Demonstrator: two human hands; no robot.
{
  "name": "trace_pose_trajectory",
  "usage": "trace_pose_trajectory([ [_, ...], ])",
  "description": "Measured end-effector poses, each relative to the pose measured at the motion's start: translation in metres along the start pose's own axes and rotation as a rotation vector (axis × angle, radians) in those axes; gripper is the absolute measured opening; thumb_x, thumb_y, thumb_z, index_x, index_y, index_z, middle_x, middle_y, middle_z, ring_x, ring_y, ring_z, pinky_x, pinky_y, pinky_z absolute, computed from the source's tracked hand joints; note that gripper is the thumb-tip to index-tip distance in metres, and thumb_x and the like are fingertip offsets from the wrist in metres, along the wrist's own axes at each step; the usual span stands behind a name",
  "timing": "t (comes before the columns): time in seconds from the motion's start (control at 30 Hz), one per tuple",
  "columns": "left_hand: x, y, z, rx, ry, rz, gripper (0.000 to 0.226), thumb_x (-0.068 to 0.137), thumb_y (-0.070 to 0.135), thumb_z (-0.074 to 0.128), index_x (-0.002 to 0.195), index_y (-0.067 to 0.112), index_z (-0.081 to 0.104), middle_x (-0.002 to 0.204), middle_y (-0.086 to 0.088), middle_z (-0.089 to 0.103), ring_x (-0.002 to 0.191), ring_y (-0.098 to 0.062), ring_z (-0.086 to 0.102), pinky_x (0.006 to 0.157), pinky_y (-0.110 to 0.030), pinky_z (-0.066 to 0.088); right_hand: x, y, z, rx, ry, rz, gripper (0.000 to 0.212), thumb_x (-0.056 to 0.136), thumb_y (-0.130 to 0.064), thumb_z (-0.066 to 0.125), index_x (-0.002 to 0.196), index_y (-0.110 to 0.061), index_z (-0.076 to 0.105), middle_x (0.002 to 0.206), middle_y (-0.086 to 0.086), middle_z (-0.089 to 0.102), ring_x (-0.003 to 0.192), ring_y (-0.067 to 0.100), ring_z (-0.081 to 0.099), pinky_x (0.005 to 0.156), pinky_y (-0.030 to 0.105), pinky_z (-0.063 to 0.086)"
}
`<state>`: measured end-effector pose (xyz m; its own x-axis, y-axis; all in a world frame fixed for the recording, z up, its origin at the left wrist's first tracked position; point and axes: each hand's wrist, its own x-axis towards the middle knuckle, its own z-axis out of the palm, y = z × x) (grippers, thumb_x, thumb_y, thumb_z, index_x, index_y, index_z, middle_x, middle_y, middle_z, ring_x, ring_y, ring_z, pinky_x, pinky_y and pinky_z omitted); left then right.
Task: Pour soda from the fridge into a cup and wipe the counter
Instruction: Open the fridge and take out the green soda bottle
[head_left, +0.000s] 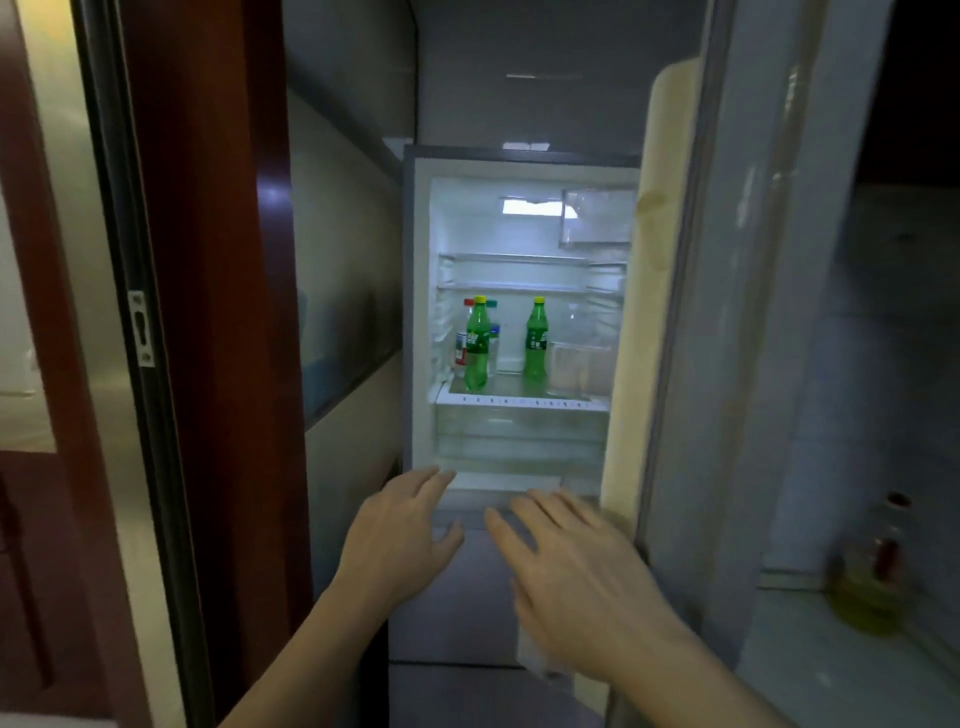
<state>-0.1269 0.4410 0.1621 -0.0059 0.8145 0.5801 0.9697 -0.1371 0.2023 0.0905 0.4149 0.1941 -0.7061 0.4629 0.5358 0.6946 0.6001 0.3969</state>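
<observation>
Right hand (576, 566) at five o'clock and left hand (402, 530) at seven hover empty, fingers loose and spread, before the open fridge (519, 234), since the green soda bottles (477, 345) I want stand upright on its lit shelf (519, 401) at twelve, within easy reach.

We stand in a home kitchen: an open fridge (524, 322) holding 2 green soda bottles (477, 345), beside a counter (841, 665).

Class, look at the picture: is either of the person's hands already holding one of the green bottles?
No: the left hand and right hand hover open below the lit shelf, while both green bottles stand untouched.
</observation>
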Motion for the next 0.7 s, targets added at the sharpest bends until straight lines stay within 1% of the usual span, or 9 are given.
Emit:
trace_pose_trajectory([
  [0.07, 0.006, 0.003, 0.002, 0.018, -0.007, -0.006, 0.063, 0.091, 0.050, 0.053, 0.148, 0.024, 0.041, 0.150, 0.003, 0.045, 0.135, -0.015, 0.044, 0.105, -0.033, 0.040, 0.000, 0.008, 0.013, 0.011, -0.021, 0.072, 0.061, 0.068, -0.038, 0.064, 0.125, -0.016, 0.064, 0.115, 0.009, 0.066, 0.112, 0.030, 0.059, 0.097, 0.039, 0.048],
  [0.17, 0.017, 0.004, 0.006, 0.048, -0.033, -0.007, 0.062, 0.092, 0.050, 0.051, 0.148, 0.026, 0.039, 0.150, 0.005, 0.044, 0.134, -0.016, 0.043, 0.103, -0.032, 0.042, 0.003, 0.018, 0.034, 0.035, -0.065, 0.150, 0.059, 0.076, -0.042, 0.045, 0.124, -0.017, 0.065, 0.119, 0.010, 0.066, 0.116, 0.029, 0.060, 0.097, 0.040, 0.050],
  [0.2, 0.022, 0.003, 0.009, 0.057, -0.041, -0.007, 0.062, 0.092, 0.051, 0.051, 0.148, 0.026, 0.039, 0.150, 0.005, 0.044, 0.134, -0.016, 0.044, 0.103, -0.032, 0.042, 0.005, 0.022, 0.041, 0.040, -0.076, 0.168, 0.058, 0.077, -0.044, 0.043, 0.124, -0.017, 0.066, 0.120, 0.010, 0.066, 0.115, 0.029, 0.061, 0.097, 0.040, 0.050],
  [0.3, 0.038, -0.001, 0.018, 0.057, -0.043, -0.006, 0.062, 0.092, 0.050, 0.052, 0.148, 0.026, 0.040, 0.150, 0.004, 0.045, 0.135, -0.017, 0.043, 0.104, -0.034, 0.041, 0.013, 0.033, 0.058, 0.059, -0.082, 0.200, 0.056, 0.077, -0.047, 0.053, 0.124, -0.021, 0.065, 0.120, 0.007, 0.066, 0.112, 0.026, 0.063, 0.092, 0.039, 0.053],
  [0.37, 0.051, -0.005, 0.025, 0.044, -0.041, 0.002, 0.061, 0.093, 0.050, 0.050, 0.148, 0.025, 0.039, 0.150, 0.004, 0.045, 0.135, -0.016, 0.043, 0.106, -0.034, 0.040, 0.023, 0.042, 0.070, 0.073, -0.085, 0.218, 0.058, 0.074, -0.048, 0.060, 0.126, -0.021, 0.064, 0.120, 0.006, 0.066, 0.110, 0.025, 0.064, 0.089, 0.038, 0.055],
  [0.43, 0.067, -0.011, 0.034, 0.029, -0.037, 0.011, 0.062, 0.093, 0.052, 0.048, 0.148, 0.025, 0.039, 0.149, 0.004, 0.046, 0.134, -0.016, 0.044, 0.106, -0.033, 0.040, 0.037, 0.053, 0.083, 0.074, -0.091, 0.240, 0.060, 0.075, -0.048, 0.060, 0.128, -0.021, 0.062, 0.120, 0.006, 0.065, 0.109, 0.025, 0.064, 0.087, 0.039, 0.055],
  [0.53, 0.097, -0.022, 0.049, 0.021, -0.024, 0.025, 0.069, 0.087, 0.058, 0.037, 0.147, 0.025, 0.041, 0.147, 0.004, 0.049, 0.132, -0.017, 0.046, 0.105, -0.035, 0.042, 0.061, 0.070, 0.106, 0.074, -0.108, 0.261, 0.061, 0.078, -0.049, 0.055, 0.132, -0.021, 0.057, 0.123, 0.007, 0.064, 0.112, 0.026, 0.062, 0.089, 0.041, 0.056],
  [0.6, 0.121, -0.029, 0.061, 0.001, -0.039, 0.033, 0.064, 0.091, 0.056, 0.042, 0.148, 0.027, 0.038, 0.149, 0.006, 0.046, 0.134, -0.016, 0.043, 0.107, -0.035, 0.039, 0.078, 0.080, 0.122, 0.059, -0.108, 0.266, 0.061, 0.079, -0.049, 0.054, 0.134, -0.021, 0.056, 0.124, 0.006, 0.063, 0.112, 0.025, 0.062, 0.091, 0.040, 0.055],
  [0.7, 0.159, -0.037, 0.079, -0.020, -0.046, 0.037, 0.063, 0.093, 0.053, 0.046, 0.150, 0.030, 0.034, 0.151, 0.008, 0.042, 0.136, -0.015, 0.039, 0.110, -0.037, 0.036, 0.102, 0.097, 0.142, 0.044, -0.127, 0.281, 0.065, 0.079, -0.049, 0.064, 0.136, -0.022, 0.053, 0.127, 0.005, 0.062, 0.115, 0.024, 0.060, 0.095, 0.039, 0.052],
])
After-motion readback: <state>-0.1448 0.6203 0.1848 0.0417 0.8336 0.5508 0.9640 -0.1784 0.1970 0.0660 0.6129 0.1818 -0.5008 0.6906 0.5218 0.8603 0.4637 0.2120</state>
